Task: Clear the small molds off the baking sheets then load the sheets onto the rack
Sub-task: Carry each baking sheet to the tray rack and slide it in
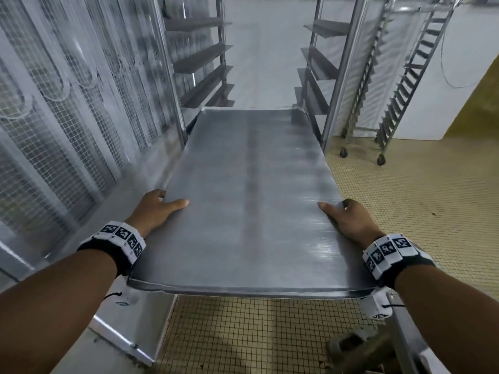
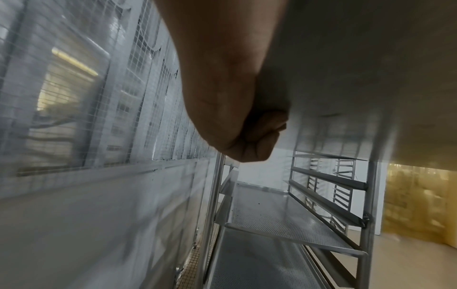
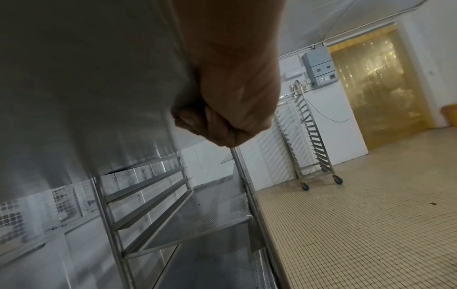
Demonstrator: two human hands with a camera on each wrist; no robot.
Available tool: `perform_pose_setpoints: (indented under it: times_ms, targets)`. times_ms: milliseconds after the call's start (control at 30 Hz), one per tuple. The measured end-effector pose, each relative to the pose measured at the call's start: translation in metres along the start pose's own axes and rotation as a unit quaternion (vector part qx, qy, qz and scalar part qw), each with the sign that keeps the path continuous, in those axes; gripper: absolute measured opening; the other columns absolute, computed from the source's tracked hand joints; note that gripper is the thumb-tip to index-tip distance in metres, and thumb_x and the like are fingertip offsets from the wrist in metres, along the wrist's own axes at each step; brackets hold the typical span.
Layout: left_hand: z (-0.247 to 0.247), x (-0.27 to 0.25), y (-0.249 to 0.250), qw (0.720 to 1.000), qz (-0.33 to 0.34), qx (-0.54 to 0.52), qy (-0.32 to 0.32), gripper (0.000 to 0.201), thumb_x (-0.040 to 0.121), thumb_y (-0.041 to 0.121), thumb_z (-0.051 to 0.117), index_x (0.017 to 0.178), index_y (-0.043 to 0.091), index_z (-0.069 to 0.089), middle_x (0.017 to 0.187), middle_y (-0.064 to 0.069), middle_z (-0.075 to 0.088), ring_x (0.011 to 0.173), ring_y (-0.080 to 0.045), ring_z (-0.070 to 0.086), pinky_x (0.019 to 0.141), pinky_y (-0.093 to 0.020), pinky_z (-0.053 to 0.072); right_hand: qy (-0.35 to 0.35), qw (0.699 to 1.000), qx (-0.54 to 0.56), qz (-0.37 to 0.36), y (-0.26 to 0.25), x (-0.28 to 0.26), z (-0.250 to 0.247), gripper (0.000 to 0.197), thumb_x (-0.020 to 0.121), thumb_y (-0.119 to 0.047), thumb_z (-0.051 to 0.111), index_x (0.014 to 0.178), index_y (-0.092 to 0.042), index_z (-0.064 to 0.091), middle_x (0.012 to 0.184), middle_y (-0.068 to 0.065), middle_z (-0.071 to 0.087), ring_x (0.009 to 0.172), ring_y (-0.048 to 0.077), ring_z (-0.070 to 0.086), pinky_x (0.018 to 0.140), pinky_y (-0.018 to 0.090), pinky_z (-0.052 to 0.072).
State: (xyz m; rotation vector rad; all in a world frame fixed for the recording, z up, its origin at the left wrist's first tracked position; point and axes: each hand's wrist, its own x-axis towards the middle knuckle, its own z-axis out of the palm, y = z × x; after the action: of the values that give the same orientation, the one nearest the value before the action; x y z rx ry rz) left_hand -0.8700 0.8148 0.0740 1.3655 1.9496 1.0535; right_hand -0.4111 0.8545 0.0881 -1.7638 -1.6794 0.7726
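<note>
A bare grey baking sheet [image 1: 251, 195] is held level in front of me, its far end between the uprights of a steel rack [image 1: 167, 76]. My left hand [image 1: 159, 206] grips the sheet's left edge, thumb on top, fingers curled beneath [image 2: 249, 140]. My right hand [image 1: 348, 214] grips the right edge the same way, fingers folded under the sheet [image 3: 217, 125]. No molds lie on the sheet. Lower in the rack sit perforated sheets [image 2: 279, 217] on the runners, also seen in the right wrist view [image 3: 205, 221].
A wire-mesh wall [image 1: 67, 109] runs close along the left. A second wheeled rack [image 1: 399, 85] stands at the right on the tiled floor [image 1: 418, 190]. A yellow strip curtain [image 3: 375, 82] closes a doorway far right. Steel furniture [image 1: 127, 327] sits below my left arm.
</note>
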Motion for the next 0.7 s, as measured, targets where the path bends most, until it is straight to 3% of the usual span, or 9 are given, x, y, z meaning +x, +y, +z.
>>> perform_pose_setpoints:
  times_ms: [100, 167, 233, 400, 467, 600, 700]
  targets:
    - [0.005, 0.014, -0.001, 1.000, 0.000, -0.015, -0.009, 0.025, 0.084, 0.032, 0.084, 0.079, 0.015, 0.066, 0.079, 0.004, 0.069, 0.075, -0.013, 0.068, 0.057, -0.021, 0.049, 0.002, 1.000, 0.004, 0.002, 0.007, 0.021, 0.002, 0.055, 0.082, -0.066, 0.065, 0.091, -0.012, 0.067, 0.087, 0.000, 0.070, 0.080, 0.019, 0.065, 0.068, 0.032, 0.045]
    - [0.005, 0.025, -0.004, 1.000, 0.009, -0.016, -0.008, 0.034, 0.080, 0.040, 0.086, 0.091, 0.011, 0.072, 0.091, -0.002, 0.075, 0.084, -0.021, 0.073, 0.071, -0.035, 0.059, 0.001, 1.000, 0.012, 0.002, 0.007, 0.029, 0.003, 0.056, 0.081, -0.066, 0.066, 0.094, -0.011, 0.066, 0.088, 0.000, 0.070, 0.079, 0.017, 0.064, 0.063, 0.028, 0.043]
    - [0.006, 0.036, -0.007, 1.000, 0.003, -0.020, -0.007, 0.042, 0.077, 0.045, 0.087, 0.097, 0.010, 0.074, 0.096, -0.004, 0.077, 0.087, -0.024, 0.074, 0.082, -0.045, 0.061, -0.005, 1.000, 0.016, 0.003, 0.007, 0.037, 0.004, 0.057, 0.081, -0.066, 0.066, 0.096, -0.011, 0.066, 0.089, 0.000, 0.070, 0.079, 0.015, 0.065, 0.062, 0.026, 0.044]
    - [0.009, 0.055, -0.006, 1.000, 0.002, -0.025, -0.012, 0.044, 0.075, 0.047, 0.087, 0.097, 0.010, 0.074, 0.095, -0.005, 0.077, 0.083, -0.023, 0.075, 0.076, -0.041, 0.062, -0.013, 0.999, 0.026, 0.016, 0.011, 0.062, 0.009, 0.069, 0.070, -0.077, 0.064, 0.098, -0.014, 0.069, 0.091, -0.001, 0.074, 0.083, 0.019, 0.070, 0.084, 0.041, 0.056]
    - [0.011, 0.065, -0.007, 1.000, 0.000, -0.027, -0.012, 0.047, 0.074, 0.049, 0.088, 0.097, 0.011, 0.075, 0.093, -0.005, 0.078, 0.082, -0.023, 0.075, 0.077, -0.043, 0.063, -0.010, 0.999, 0.035, 0.018, 0.009, 0.069, 0.010, 0.068, 0.070, -0.075, 0.066, 0.095, -0.013, 0.069, 0.090, 0.000, 0.075, 0.082, 0.019, 0.071, 0.085, 0.043, 0.057]
    - [0.017, 0.081, -0.002, 0.999, 0.002, -0.051, -0.013, 0.035, 0.079, 0.038, 0.087, 0.092, 0.009, 0.071, 0.088, -0.005, 0.076, 0.080, -0.024, 0.075, 0.065, -0.031, 0.057, 0.000, 1.000, 0.022, 0.018, 0.003, 0.085, 0.012, 0.061, 0.077, -0.070, 0.066, 0.092, -0.011, 0.067, 0.089, 0.002, 0.073, 0.081, 0.021, 0.069, 0.084, 0.042, 0.055]
    - [0.021, 0.104, -0.006, 0.998, -0.006, -0.054, -0.017, 0.048, 0.072, 0.048, 0.089, 0.101, 0.013, 0.073, 0.095, -0.002, 0.078, 0.084, -0.022, 0.076, 0.075, -0.039, 0.062, 0.001, 1.000, 0.021, 0.018, -0.003, 0.101, 0.016, 0.058, 0.080, -0.067, 0.066, 0.096, -0.011, 0.067, 0.092, 0.003, 0.072, 0.084, 0.022, 0.068, 0.083, 0.041, 0.055]
